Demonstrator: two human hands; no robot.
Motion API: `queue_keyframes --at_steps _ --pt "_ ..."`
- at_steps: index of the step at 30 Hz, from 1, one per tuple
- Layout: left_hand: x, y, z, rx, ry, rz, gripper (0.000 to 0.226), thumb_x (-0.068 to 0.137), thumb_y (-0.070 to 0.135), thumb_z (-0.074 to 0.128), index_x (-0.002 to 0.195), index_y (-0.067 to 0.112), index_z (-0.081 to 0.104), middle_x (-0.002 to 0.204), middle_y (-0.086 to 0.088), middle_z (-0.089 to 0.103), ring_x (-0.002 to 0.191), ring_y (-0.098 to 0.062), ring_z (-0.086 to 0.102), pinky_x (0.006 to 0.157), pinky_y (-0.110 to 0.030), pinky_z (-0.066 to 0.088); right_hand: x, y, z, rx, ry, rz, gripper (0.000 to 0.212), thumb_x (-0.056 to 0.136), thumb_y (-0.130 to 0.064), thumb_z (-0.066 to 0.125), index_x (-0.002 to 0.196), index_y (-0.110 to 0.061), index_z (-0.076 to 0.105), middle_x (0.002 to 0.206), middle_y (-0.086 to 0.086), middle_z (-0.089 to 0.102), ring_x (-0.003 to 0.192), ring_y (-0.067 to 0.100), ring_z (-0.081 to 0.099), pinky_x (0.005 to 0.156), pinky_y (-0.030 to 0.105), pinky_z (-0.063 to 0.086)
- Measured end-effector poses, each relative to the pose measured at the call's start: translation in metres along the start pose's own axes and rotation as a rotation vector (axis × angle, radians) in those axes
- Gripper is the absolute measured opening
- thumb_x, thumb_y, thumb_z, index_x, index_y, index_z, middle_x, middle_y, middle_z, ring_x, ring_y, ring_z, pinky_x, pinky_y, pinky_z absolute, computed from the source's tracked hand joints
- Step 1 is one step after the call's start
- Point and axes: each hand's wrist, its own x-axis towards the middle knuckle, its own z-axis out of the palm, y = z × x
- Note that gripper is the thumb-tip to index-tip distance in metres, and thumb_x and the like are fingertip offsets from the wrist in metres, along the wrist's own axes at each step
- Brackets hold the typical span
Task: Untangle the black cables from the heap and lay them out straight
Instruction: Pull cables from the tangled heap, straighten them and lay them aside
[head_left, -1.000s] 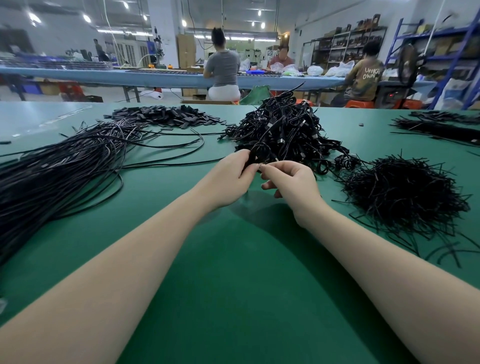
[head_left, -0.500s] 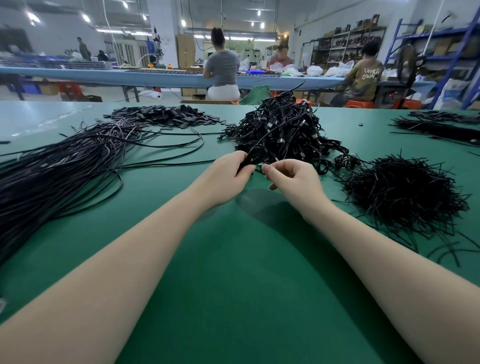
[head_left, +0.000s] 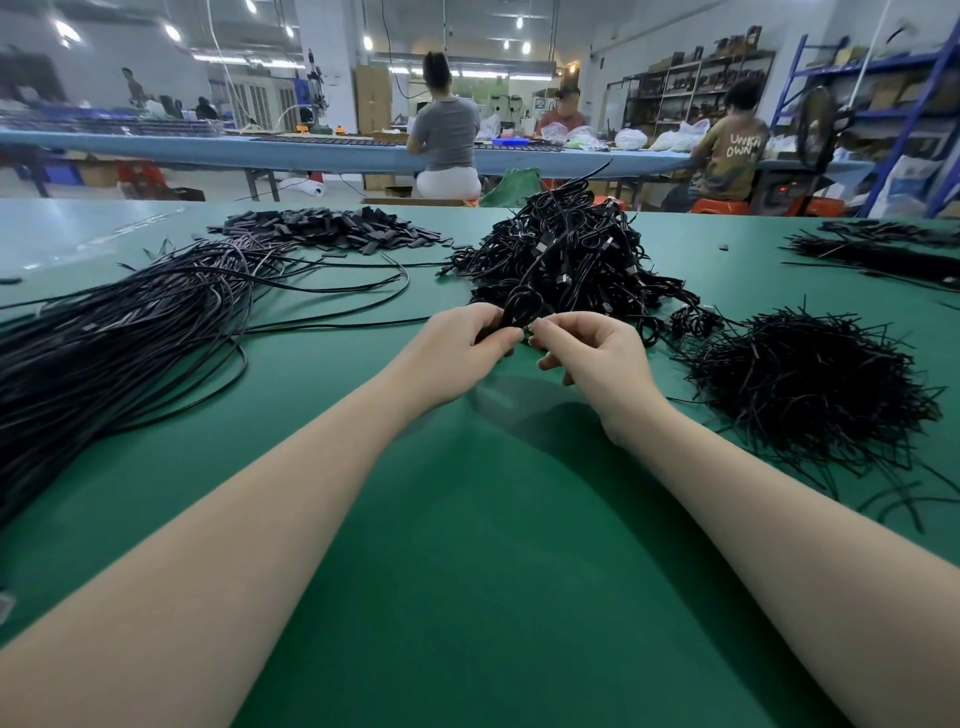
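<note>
The left hand (head_left: 462, 347) and the right hand (head_left: 587, 353) met at the near foot of the heap (head_left: 566, 265); each grip was closed on the same looped cable (head_left: 522, 306), the left pinching the base of its loop, the right pinching the stretch just beside it, fingertips nearly touching. The step in hand looked like freeing one cable from the tangle; the loop stood up just beyond the two grips while its far run was lost in the heap, so it was not yet loose. The next move probably called for drawing the hands apart to open the loop, then pulling the cable toward the body without dragging its neighbours along; a snag deeper in the pile seemed the likely trouble.

The heap was a dense black mound with loops and ends sticking out, just beyond the grips on the green bench (head_left: 467, 545). Well to the left of the grips lay a long sheaf of straightened cables (head_left: 119, 332); to the right sat a bristly pile of short black ties (head_left: 810, 384).
</note>
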Motion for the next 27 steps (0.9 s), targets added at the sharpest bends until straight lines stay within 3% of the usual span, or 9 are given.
queue_keyframes --at_steps 3,8,13,16,19,21,23,25,27 --pt "0.001 0.001 0.000 -0.084 0.012 -0.025 0.020 0.096 0.027 0.055 0.078 0.021 0.062 0.076 0.008 0.067 0.063 -0.001 0.055 0.066 -0.023 0.046 -0.001 -0.001 0.001 0.029 -0.049 -0.005 0.005 0.081 -0.028 0.072 0.080 -0.024 0.075 0.078 -0.004 0.074 0.066 0.006 0.066 0.052 0.017 0.044" --pt "0.001 0.000 0.000 -0.210 -0.001 -0.063 0.015 0.097 0.023 0.054 0.089 0.020 0.066 0.080 0.006 0.070 0.078 -0.014 0.066 0.077 -0.030 0.051 -0.001 -0.002 0.001 -0.048 -0.034 -0.066 0.005 0.081 -0.026 0.074 0.077 -0.030 0.075 0.073 -0.005 0.073 0.066 0.003 0.065 0.055 0.015 0.048" --pt "0.000 0.001 0.000 -0.230 0.003 -0.055 0.017 0.096 0.022 0.055 0.083 0.027 0.064 0.075 0.013 0.069 0.076 -0.006 0.065 0.076 -0.025 0.052 0.001 -0.002 0.002 -0.167 -0.015 -0.106 0.002 0.082 -0.025 0.073 0.082 -0.026 0.075 0.070 -0.010 0.072 0.064 -0.001 0.064 0.059 0.012 0.048" --pt "0.001 0.002 0.000 -0.251 0.002 -0.057 0.016 0.096 0.021 0.057 0.082 0.022 0.065 0.074 0.011 0.070 0.070 -0.003 0.065 0.072 -0.023 0.050 0.001 -0.002 0.001 -0.227 0.018 -0.141 0.006 0.082 -0.026 0.074 0.077 -0.029 0.073 0.066 -0.016 0.070 0.063 -0.005 0.062 0.062 0.014 0.049" --pt "0.001 0.007 -0.002 -0.377 0.004 -0.105 0.012 0.096 0.017 0.057 0.090 0.013 0.066 0.078 0.001 0.072 0.072 -0.012 0.069 0.076 -0.027 0.054 -0.002 -0.003 0.002 -0.316 0.059 -0.259 0.010 0.082 -0.021 0.072 0.073 -0.026 0.071 0.063 -0.017 0.066 0.060 -0.006 0.058 0.059 0.009 0.043" --pt "0.000 0.012 -0.003 -0.460 -0.002 -0.145 0.013 0.096 0.017 0.057 0.106 0.011 0.062 0.077 -0.002 0.072 0.068 -0.014 0.070 0.070 -0.026 0.056 -0.006 -0.005 0.003 -0.378 0.071 -0.360 0.008 0.082 -0.015 0.071 0.074 -0.018 0.071 0.066 -0.015 0.064 0.062 -0.002 0.056 0.060 0.013 0.044" --pt "-0.001 0.016 -0.004 -0.567 0.001 -0.263 0.032 0.095 0.020 0.060 0.124 0.018 0.047 0.072 -0.002 0.073 0.062 -0.015 0.070 0.062 -0.024 0.057 -0.009 -0.008 0.003 -0.497 0.052 -0.475 0.006 0.082 -0.012 0.070 0.076 -0.010 0.070 0.071 -0.006 0.065 0.066 0.005 0.054 0.063 0.023 0.045" --pt "-0.001 0.018 -0.008 -0.660 -0.045 -0.429 0.032 0.093 0.023 0.061 0.120 0.025 0.044 0.068 0.000 0.072 0.056 -0.012 0.067 0.052 -0.022 0.055 -0.011 -0.011 0.003 -0.645 0.024 -0.604 0.006 0.082 -0.009 0.068 0.078 -0.004 0.068 0.076 0.003 0.066 0.071 0.018 0.057 0.064 0.034 0.047" --pt "-0.001 0.017 -0.015 -0.689 -0.144 -0.539 0.013 0.093 0.025 0.060 0.104 0.026 0.053 0.067 0.003 0.071 0.051 -0.007 0.063 0.047 -0.017 0.048 -0.012 -0.014 0.004 -0.742 0.014 -0.725 0.007 0.081 -0.005 0.067 0.076 0.001 0.066 0.076 0.010 0.066 0.070 0.031 0.058 0.060 0.039 0.048"
